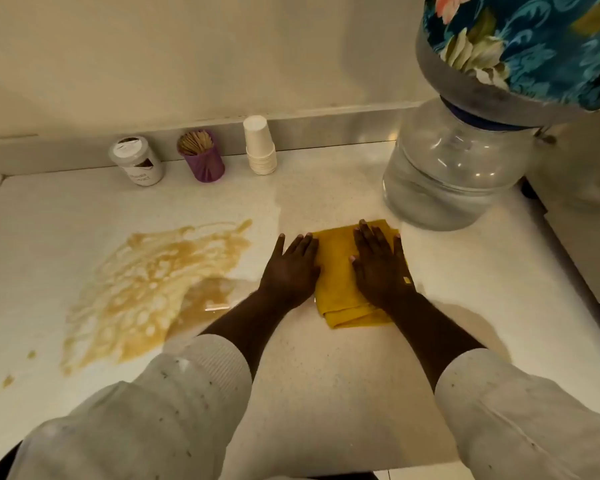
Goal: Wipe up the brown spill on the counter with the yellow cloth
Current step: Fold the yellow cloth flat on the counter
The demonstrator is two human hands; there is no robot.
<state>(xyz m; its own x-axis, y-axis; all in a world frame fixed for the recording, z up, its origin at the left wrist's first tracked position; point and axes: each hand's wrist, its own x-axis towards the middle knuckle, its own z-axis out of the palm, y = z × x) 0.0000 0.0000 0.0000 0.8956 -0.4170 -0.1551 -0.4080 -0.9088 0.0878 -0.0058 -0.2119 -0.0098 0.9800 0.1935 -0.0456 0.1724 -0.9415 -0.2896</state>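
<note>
At the bottom of the frame two pale grey sleeves reach forward over the speckled white stone desk (326, 393). Just beyond them, at centre frame, the left hand (290, 268) lies flat with fingers spread, its palm on the bare desk and its fingertips at the left edge of the folded yellow cloth (340, 271); the right hand (381, 268) presses flat on top of the cloth. Neither hand's grip closes on anything: both are open and splayed. The cloth looks clean and appears dry, and it lies well to the right of the wide brown liquid spill (153, 289), which covers the left-centre of the frame, with small stray drops at lower left. Judging by this, no wiping has begun; the whole spill remains. Farther back, along the wall, stand a white jar, a purple toothpick holder and stacked white paper cups, with a clear water bottle at upper right.
</note>
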